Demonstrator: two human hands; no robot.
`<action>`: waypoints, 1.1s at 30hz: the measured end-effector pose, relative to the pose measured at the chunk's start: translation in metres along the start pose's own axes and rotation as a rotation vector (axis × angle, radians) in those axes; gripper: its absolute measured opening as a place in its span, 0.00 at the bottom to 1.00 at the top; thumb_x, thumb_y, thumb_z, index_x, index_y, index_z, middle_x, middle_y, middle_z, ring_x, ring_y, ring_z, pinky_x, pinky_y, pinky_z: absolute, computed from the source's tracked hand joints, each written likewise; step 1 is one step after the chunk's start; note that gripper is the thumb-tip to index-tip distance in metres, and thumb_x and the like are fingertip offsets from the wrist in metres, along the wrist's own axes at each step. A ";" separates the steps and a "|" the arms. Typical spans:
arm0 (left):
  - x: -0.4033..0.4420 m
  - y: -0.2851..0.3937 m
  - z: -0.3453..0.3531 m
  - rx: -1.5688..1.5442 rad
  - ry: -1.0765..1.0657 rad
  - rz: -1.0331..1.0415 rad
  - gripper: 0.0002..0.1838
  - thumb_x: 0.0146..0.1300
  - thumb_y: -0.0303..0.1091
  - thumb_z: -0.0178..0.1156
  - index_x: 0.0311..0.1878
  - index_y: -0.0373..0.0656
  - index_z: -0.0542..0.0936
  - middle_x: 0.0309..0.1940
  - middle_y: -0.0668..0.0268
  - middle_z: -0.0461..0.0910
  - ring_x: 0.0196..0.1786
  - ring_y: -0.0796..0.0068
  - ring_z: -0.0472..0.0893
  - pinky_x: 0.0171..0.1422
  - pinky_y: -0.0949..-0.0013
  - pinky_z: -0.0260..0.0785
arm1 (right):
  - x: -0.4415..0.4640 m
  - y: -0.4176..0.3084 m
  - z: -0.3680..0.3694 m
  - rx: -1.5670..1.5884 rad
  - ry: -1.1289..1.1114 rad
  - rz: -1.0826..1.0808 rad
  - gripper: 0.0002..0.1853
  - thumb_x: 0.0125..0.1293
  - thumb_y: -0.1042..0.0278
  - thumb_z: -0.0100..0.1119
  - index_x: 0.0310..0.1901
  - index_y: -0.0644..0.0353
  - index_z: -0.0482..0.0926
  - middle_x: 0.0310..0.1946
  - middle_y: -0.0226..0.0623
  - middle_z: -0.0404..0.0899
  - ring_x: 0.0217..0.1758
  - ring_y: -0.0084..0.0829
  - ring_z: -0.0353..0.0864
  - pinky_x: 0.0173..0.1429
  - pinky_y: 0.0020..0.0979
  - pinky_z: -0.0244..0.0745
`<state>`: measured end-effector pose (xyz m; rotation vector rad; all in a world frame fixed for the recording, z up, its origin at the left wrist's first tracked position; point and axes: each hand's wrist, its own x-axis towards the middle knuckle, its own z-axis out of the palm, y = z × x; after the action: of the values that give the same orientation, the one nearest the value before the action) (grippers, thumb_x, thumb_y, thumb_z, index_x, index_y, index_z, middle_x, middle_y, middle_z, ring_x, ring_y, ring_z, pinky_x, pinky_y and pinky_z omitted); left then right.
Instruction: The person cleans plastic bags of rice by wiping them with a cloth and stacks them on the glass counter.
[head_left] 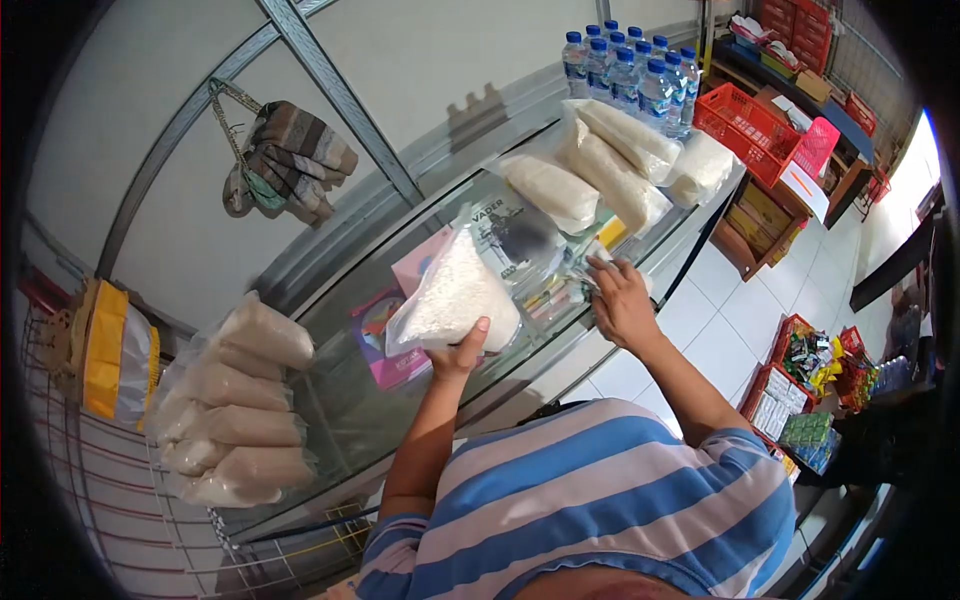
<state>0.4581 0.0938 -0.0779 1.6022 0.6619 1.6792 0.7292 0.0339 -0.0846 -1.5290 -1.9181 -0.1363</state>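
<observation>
My left hand [458,352] grips the lower side of a clear plastic bag of white grains [458,290], probably rice. The bag's pointed top tilts up over the glass counter [335,400]. To the right, my right hand [622,303] rests at the counter's front edge, fingers curled over a small whitish item that I cannot make out. Beyond it lie several filled plastic bags [615,175] of pale grains. A dark printed sheet or bag [515,235] and a purple-pink package [385,345] show behind and beside the held bag.
Several bags of off-white granules [250,410] are stacked on the counter's left end. Blue-capped water bottles [635,80] stand at the far end. Beyond are a red crate [750,130] and floor baskets of packets [800,370]. A cloth bag [290,155] hangs on the wall.
</observation>
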 end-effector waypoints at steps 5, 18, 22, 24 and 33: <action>0.007 0.016 0.012 0.082 -0.119 -0.071 0.35 0.53 0.27 0.61 0.67 0.37 0.64 0.62 0.50 0.71 0.57 0.54 0.77 0.61 0.60 0.72 | 0.019 0.011 -0.025 0.626 -0.040 0.428 0.20 0.58 0.71 0.53 0.54 0.63 0.75 0.55 0.46 0.76 0.54 0.46 0.73 0.59 0.39 0.68; 0.038 0.042 0.007 0.480 0.478 0.527 0.16 0.69 0.37 0.49 0.47 0.32 0.76 0.38 0.56 0.81 0.35 0.67 0.79 0.44 0.67 0.73 | 0.187 -0.122 -0.043 0.490 0.037 -0.892 0.14 0.46 0.63 0.64 0.35 0.57 0.77 0.33 0.38 0.79 0.36 0.40 0.71 0.52 0.37 0.62; 0.039 0.059 0.012 0.660 0.589 0.535 0.16 0.73 0.37 0.46 0.39 0.33 0.77 0.30 0.58 0.80 0.28 0.70 0.75 0.38 0.68 0.71 | 0.209 -0.098 -0.049 0.540 -0.109 -0.955 0.14 0.47 0.59 0.68 0.30 0.57 0.77 0.21 0.38 0.75 0.29 0.43 0.69 0.52 0.36 0.63; 0.040 0.070 0.017 0.796 0.618 0.483 0.19 0.75 0.37 0.44 0.32 0.34 0.77 0.24 0.61 0.78 0.23 0.72 0.71 0.34 0.69 0.68 | 0.210 -0.075 -0.046 0.512 -0.044 -0.757 0.15 0.52 0.56 0.68 0.31 0.59 0.78 0.19 0.34 0.75 0.27 0.43 0.69 0.53 0.37 0.64; 0.048 0.068 0.034 0.675 0.735 0.497 0.22 0.76 0.37 0.42 0.26 0.37 0.73 0.20 0.65 0.72 0.22 0.75 0.63 0.29 0.69 0.60 | 0.078 -0.083 0.014 0.998 -0.164 0.050 0.30 0.68 0.58 0.55 0.63 0.73 0.63 0.52 0.60 0.73 0.47 0.46 0.78 0.51 0.44 0.73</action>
<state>0.4834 0.0859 0.0085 1.6385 1.3946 2.6592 0.6416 0.0794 -0.0255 -0.8969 -1.6336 0.8641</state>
